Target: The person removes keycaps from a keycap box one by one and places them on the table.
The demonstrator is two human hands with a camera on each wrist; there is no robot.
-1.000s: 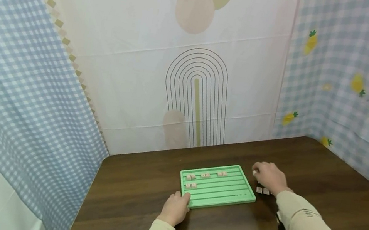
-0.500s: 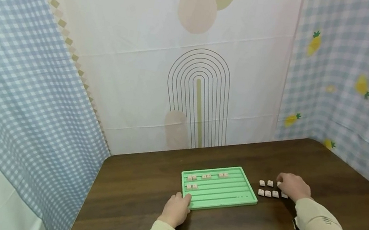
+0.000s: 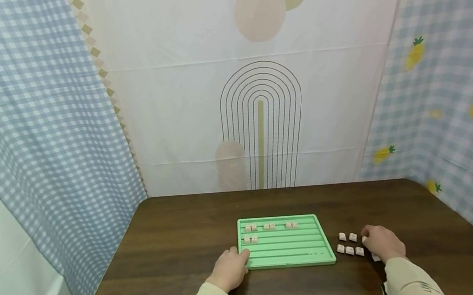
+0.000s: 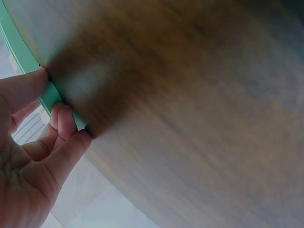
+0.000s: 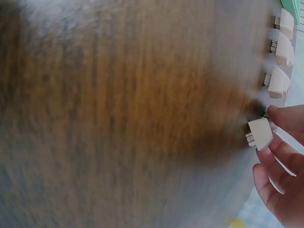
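Observation:
A light green ridged tray (image 3: 288,262) lies on the table, with pairs of small pale keycaps (image 3: 269,226) in its two upper rows. My left hand (image 3: 229,267) grips the tray's near left corner, thumb and fingers at its rim (image 4: 23,54). To the right of the tray, my right hand (image 3: 386,246) is lowered over two short rows of loose white keycaps (image 3: 350,250). Its thumb and fingertips pinch a keycap (image 3: 365,239) in the far row. The right wrist view shows a near-row keycap (image 5: 261,133) in front of these fingers, partly covering what they hold.
The dark brown wooden table (image 3: 179,239) reaches back to a white patterned cloth (image 3: 176,124). Blue checked cloths hang at the left (image 3: 65,120) and right (image 3: 452,146).
My right hand has moved rightward from beside the tray to the far row of loose keycaps, uncovering several of them. My left hand stays at the tray's corner. The head view shifts slightly.

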